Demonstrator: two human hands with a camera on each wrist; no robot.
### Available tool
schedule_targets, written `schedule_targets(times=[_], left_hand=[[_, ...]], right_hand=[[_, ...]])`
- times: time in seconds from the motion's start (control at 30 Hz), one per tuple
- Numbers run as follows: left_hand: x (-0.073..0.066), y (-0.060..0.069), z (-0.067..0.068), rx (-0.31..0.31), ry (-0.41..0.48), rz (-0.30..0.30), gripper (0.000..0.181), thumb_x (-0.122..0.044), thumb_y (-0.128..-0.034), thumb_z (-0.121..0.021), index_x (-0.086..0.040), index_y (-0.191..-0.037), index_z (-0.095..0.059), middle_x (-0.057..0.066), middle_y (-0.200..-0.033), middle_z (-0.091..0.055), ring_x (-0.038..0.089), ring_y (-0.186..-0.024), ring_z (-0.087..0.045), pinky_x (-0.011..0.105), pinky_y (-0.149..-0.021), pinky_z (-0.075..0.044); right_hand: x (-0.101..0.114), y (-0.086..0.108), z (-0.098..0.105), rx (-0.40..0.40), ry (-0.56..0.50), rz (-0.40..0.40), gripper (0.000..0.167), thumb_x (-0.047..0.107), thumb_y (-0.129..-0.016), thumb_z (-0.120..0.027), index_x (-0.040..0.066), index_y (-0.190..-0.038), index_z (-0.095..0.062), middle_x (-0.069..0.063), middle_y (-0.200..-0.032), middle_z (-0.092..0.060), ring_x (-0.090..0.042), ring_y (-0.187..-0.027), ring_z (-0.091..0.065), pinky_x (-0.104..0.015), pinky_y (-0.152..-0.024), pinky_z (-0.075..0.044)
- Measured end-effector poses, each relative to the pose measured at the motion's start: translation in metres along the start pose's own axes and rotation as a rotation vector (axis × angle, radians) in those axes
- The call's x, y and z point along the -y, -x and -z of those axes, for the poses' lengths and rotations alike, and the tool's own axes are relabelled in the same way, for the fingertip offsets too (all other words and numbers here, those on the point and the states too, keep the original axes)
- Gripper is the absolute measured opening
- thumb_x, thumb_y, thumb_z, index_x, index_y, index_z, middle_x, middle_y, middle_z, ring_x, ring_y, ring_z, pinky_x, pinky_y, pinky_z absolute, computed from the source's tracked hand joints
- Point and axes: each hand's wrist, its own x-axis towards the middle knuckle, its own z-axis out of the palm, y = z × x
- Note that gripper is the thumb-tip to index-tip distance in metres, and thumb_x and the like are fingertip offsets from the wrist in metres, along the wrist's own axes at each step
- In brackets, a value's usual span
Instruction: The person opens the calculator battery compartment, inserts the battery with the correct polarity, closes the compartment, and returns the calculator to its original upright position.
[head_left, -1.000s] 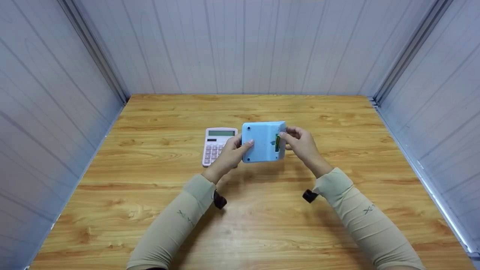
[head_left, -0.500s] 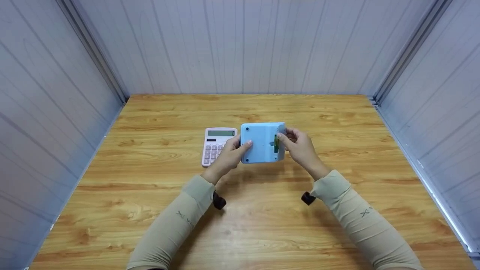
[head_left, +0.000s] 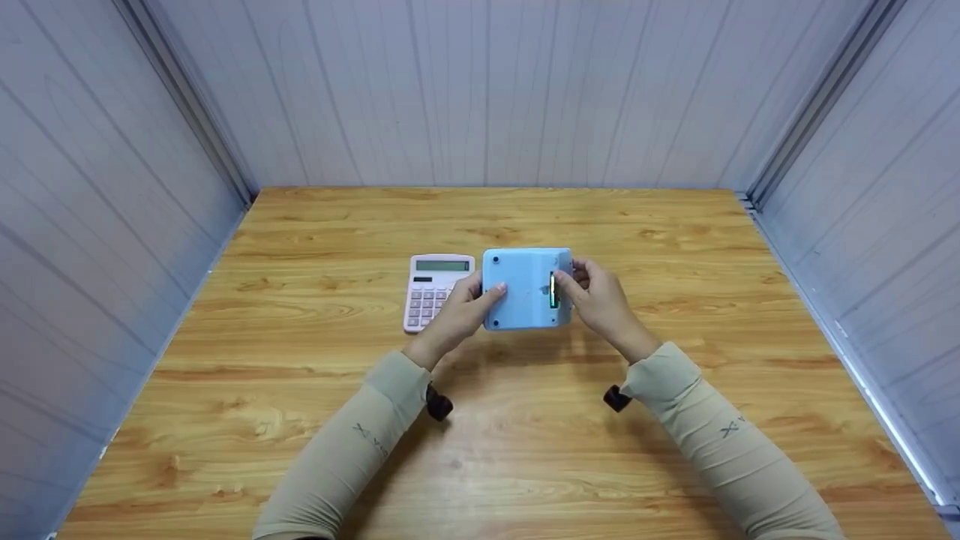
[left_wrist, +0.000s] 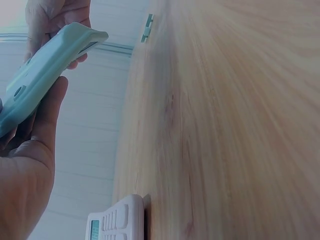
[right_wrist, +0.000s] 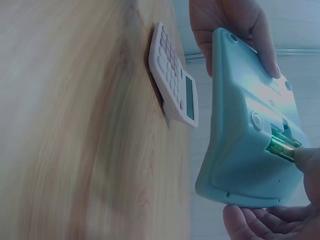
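Note:
A light blue calculator (head_left: 517, 289) is held above the table with its back towards me. My left hand (head_left: 461, 306) grips its left side, thumb on the back and fingers underneath. My right hand (head_left: 602, 298) holds the thicker right end, its fingers beneath the edge. In the right wrist view, the right thumb (right_wrist: 306, 157) presses on a green battery (right_wrist: 282, 146) in the uncovered battery slot. The calculator's key side is hidden. On the table just left of it lies a pink calculator (head_left: 429, 298), face up and partly covered by my left hand.
The wooden table (head_left: 330, 420) runs back to panelled walls (head_left: 480, 90). In the left wrist view a small green piece (left_wrist: 147, 27) lies on the table; its kind is unclear. A black wrist camera (head_left: 617, 398) hangs below the right cuff.
The blue calculator has sunk slightly towards me and its back has tilted a little. The right thumb stays at the battery slot, where less green shows. The pink calculator has not moved.

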Motion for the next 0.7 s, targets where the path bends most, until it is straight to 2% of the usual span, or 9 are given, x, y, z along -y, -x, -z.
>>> schedule_targets(times=[0.43,0.7], left_hand=[[-0.002,0.0,-0.001,-0.009,-0.025,0.0,0.049,-0.026,-0.116,-0.053,-0.006,-0.16,-0.05,0.018,-0.156,-0.061,0.032,-0.142,-0.062,0.052,-0.115,-0.055],[0.001,-0.001,0.0,-0.009,-0.026,-0.011,0.047,-0.025,-0.1158,-0.053,-0.005,-0.159,-0.051,0.019,-0.154,-0.062,0.033,-0.141,-0.063,0.052,-0.115,-0.056]], right_hand=[[-0.008,-0.005,0.01,-0.003,-0.058,-0.025,0.055,0.034,-0.108,-0.07,-0.005,-0.145,-0.061,-0.022,-0.128,-0.07,-0.028,-0.11,-0.068,-0.026,-0.087,-0.063],[-0.011,-0.005,0.017,0.0,-0.025,-0.01,0.052,0.032,-0.106,-0.073,-0.002,-0.144,-0.064,-0.022,-0.13,-0.072,-0.03,-0.113,-0.069,-0.028,-0.091,-0.06]])
